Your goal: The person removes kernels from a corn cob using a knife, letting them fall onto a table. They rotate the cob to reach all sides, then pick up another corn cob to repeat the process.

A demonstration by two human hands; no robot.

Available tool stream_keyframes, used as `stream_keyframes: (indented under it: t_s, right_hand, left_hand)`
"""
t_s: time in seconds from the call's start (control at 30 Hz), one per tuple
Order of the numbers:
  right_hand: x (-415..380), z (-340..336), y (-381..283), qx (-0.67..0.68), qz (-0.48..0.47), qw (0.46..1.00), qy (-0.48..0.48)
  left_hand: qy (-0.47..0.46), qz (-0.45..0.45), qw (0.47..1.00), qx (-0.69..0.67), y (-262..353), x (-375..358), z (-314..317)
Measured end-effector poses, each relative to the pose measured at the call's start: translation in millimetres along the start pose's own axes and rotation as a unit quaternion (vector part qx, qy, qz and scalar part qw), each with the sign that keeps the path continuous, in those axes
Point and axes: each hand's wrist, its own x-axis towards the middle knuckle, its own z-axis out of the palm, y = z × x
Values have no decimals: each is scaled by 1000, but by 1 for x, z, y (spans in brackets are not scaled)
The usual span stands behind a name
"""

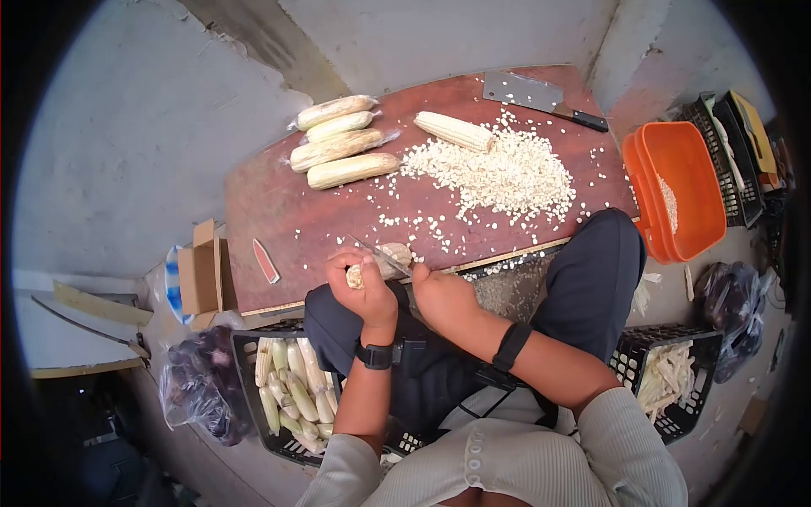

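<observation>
My left hand (369,294) is wrapped round a corn cob (395,256) just over the table's front edge. A thin knife (372,248) lies across the cob, its handle hidden in my closed right hand (446,297). Beyond my hands, a wide heap of loose pale kernels (507,173) covers part of the reddish table (270,194). One whole peeled cob (454,131) rests against the heap. To its left, several cobs (351,171) lie in a row, some with clear wrap around them.
A cleaver (541,97) lies at the table's far right; a small red-and-white blade-shaped item (265,260) is at left. Orange tubs (705,211) with kernels stand right. Black crates hold whole cobs (296,389) and stripped cobs (667,376). A cardboard box (203,275) stands left.
</observation>
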Motion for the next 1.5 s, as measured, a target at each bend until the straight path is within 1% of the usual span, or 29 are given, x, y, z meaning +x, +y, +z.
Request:
stream_keyframes:
  t_s: [0.1, 0.17, 0.2, 0.23, 0.27, 0.3, 0.33, 0.43, 0.47, 0.53, 0.6, 0.67, 0.77, 0.87, 0.97, 1.0, 1.17, 1.27, 1.47, 1.5]
  right_hand:
    - [9, 2, 0, 24, 7, 1000, -13]
    - [22, -1, 0, 61, 45, 995, -62]
    - [27, -3, 0, 81, 62, 991, -85]
    - [29, -4, 2, 119, 61, 987, -86]
    - [28, -3, 8, 156, 59, 982, -87]
    - [27, -3, 12, 190, 55, 976, -87]
    - [26, -2, 14, 219, 70, 969, -88]
    - [24, 9, 15, 302, 35, 953, -10]
    - [22, 10, 18, 338, 104, 935, -44]
    - [22, -13, 21, 401, 235, 879, -111]
    - [13, -3, 34, 278, 176, 942, -70]
    - [2, -2, 42, 160, 115, 980, -40]
    - [-11, -23, 37, 133, 106, 985, -19]
    - [-25, -39, 26, 172, 58, 983, 37]
    - [-35, -49, 18, 121, 29, 992, -17]
    - [-37, -48, 16, 113, 21, 993, -10]
    - [-39, -49, 6, 57, -21, 998, 17]
    - [-34, -49, 13, -16, -77, 997, 8]
    - [-21, -47, 34, -41, -95, 995, -3]
    - [-20, -46, 34, -51, -90, 994, -27]
  left_hand:
    - [-6, 6, 1000, -1, 1, 0, 6]
    - [-18, 22, 999, 23, 4, -3, 8]
    - [-29, 38, 998, 48, 6, -5, 9]
    - [-42, 55, 995, 74, 7, -6, 8]
    - [-36, 52, 996, 63, 7, -6, 7]
    - [-30, 50, 997, 51, 5, -7, 7]
    - [-23, 48, 998, 37, 2, -7, 7]
    - [26, 32, 999, 3, -9, -7, 2]
    - [47, 26, 999, -8, -12, -5, 0]
    - [69, -2, 997, -31, -11, -2, -6]
    - [87, -21, 995, -49, -10, 0, -10]
    - [103, -36, 993, -53, -7, 1, -10]
    - [145, -64, 987, -40, -10, 5, -11]
    - [200, -95, 975, -30, -4, 13, -10]
    - [230, -117, 966, -25, -8, 18, -14]
    - [236, -123, 964, -23, -10, 19, -16]
    - [237, -133, 962, -8, -16, 20, -17]
    - [244, -144, 959, -13, -18, 22, -18]
    - [237, -157, 957, -57, -20, 26, -18]
    - [232, -161, 957, -62, -20, 27, -18]
